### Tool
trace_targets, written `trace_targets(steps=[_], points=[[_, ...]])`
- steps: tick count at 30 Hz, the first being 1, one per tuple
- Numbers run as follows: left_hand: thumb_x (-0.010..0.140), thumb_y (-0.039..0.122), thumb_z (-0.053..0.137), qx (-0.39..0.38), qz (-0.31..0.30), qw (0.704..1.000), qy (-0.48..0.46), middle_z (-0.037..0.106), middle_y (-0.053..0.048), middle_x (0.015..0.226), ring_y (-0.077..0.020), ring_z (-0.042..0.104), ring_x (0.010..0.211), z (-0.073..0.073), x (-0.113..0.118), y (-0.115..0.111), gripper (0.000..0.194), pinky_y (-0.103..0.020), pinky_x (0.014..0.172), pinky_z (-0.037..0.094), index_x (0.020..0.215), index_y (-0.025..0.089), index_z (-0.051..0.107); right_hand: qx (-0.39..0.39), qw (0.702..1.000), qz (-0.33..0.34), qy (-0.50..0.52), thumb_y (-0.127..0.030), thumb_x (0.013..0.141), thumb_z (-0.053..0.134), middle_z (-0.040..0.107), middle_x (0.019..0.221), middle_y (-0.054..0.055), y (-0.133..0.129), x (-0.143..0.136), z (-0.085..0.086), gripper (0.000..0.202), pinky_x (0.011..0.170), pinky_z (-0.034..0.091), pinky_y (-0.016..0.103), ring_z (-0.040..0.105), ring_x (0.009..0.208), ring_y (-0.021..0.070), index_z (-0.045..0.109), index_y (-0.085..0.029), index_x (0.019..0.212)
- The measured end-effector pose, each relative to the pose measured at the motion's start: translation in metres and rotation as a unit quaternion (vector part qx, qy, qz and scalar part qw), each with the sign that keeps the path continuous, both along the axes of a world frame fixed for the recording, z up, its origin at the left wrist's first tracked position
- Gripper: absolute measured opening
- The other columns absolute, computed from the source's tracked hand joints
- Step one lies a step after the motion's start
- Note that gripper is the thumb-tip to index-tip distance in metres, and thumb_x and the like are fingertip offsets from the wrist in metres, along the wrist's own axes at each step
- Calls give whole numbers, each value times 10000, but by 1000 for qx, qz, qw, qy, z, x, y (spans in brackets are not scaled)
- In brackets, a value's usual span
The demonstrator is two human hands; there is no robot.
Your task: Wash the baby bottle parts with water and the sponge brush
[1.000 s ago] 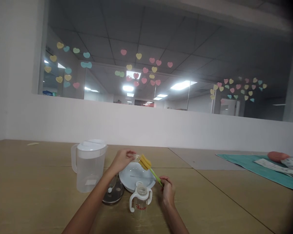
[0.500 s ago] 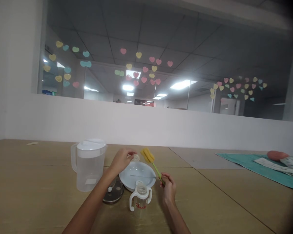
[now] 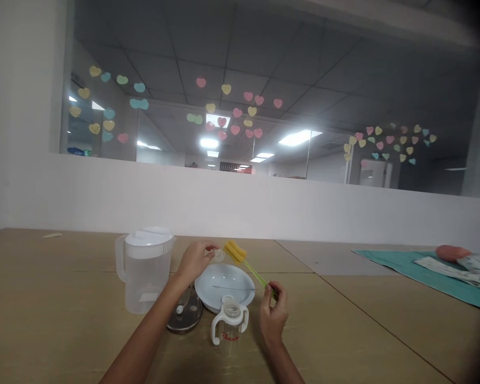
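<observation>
My left hand [image 3: 195, 262] pinches a small clear, ring-like piece [image 3: 219, 255] above the far side of a white bowl [image 3: 232, 274]. My right hand [image 3: 273, 316] is closed on the green handle of a sponge brush [image 3: 235, 251]. The brush tilts up to the left, and its yellow sponge head is close beside the clear piece. A thin dark line, perhaps a slender rod, crosses the bowl. In front of the bowl stands a clear bottle [image 3: 231, 322] with white handles, its top uncovered. A metal dish [image 3: 186, 319] holding small parts, one a white bead, is partly behind my left forearm.
A lidded clear plastic pitcher [image 3: 147, 272] stands left of my left forearm. On the far right, a teal cloth [image 3: 388, 260] lies with a patterned cloth [image 3: 474, 272] and a reddish object [image 3: 453, 253] on it. A white wall with a window [image 3: 264, 58] rises behind the table.
The sponge head has tipped left and slightly down, nearer the clear piece. My left hand has shifted slightly left with that piece. My right hand has turned on the handle.
</observation>
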State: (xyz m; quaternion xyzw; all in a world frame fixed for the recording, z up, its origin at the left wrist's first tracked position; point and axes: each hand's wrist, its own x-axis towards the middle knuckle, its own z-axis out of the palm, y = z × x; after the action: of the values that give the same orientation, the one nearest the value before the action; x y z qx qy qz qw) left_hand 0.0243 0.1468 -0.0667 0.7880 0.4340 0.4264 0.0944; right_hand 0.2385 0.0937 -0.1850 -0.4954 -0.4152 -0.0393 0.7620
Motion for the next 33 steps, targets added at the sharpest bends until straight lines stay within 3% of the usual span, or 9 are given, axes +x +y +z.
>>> trace_targets(steps=[7,12,16,18,21,23,27,30,33], points=[[814,243,558,-1,-7,1000,-8,719,-39,974,-178,636,918,3,-5,0,212,-271,845,458,964,206,702,-43,993,-109,6,-400,807,377,570,944,112,11,13,-2,299,753,392,342,536,879,239,511,-184,966],[790,305,584,0,6,1000,-20,713,-41,953,-179,627,894,6,-5,-6,223,-272,832,452,954,209,701,-132,987,-69,61,-345,712,408,568,786,51,23,25,-14,244,652,379,335,537,682,219,512,-205,882],[783,438,580,-3,23,999,-27,711,-45,856,-185,630,819,13,-5,-15,281,-263,753,458,823,186,697,-118,986,-64,98,-369,726,407,551,842,24,27,32,-17,314,623,397,309,557,617,175,470,-207,988],[818,431,533,10,52,999,1,709,-49,880,-184,633,818,17,-7,-19,290,-260,741,450,843,188,689,-117,984,-53,124,-378,733,401,536,831,3,28,33,-17,328,607,408,301,564,572,157,446,-209,1011],[851,309,479,1,111,986,128,691,-58,1032,-199,625,940,19,-14,-23,260,-274,785,439,1007,217,665,-131,979,-44,149,-368,719,403,521,783,-18,29,34,-18,309,581,413,299,546,502,142,438,-206,980],[800,239,531,-47,114,969,214,704,-56,1010,-209,636,941,15,-18,-21,234,-281,775,450,975,228,685,-132,979,-39,151,-369,712,410,529,777,-20,30,34,-19,303,567,412,294,530,474,131,439,-207,966],[482,80,742,-149,83,937,304,728,-73,702,-253,678,720,-6,-17,-8,151,-300,663,493,568,193,690,-135,980,-31,146,-370,695,424,542,776,-19,31,35,-20,307,545,408,289,520,453,124,453,-208,954],[347,26,764,-178,81,927,320,723,-121,666,-320,682,734,-25,-11,6,223,-367,657,518,451,177,638,-144,976,-21,163,-377,678,433,539,788,-17,31,36,-20,312,537,409,288,524,469,127,461,-214,943],[298,20,765,-175,63,940,287,689,-113,548,-336,681,664,-40,-7,16,249,-408,631,532,380,179,592,-133,977,-14,165,-383,659,464,561,812,-5,30,35,-17,316,551,416,293,526,495,130,489,-213,924]])
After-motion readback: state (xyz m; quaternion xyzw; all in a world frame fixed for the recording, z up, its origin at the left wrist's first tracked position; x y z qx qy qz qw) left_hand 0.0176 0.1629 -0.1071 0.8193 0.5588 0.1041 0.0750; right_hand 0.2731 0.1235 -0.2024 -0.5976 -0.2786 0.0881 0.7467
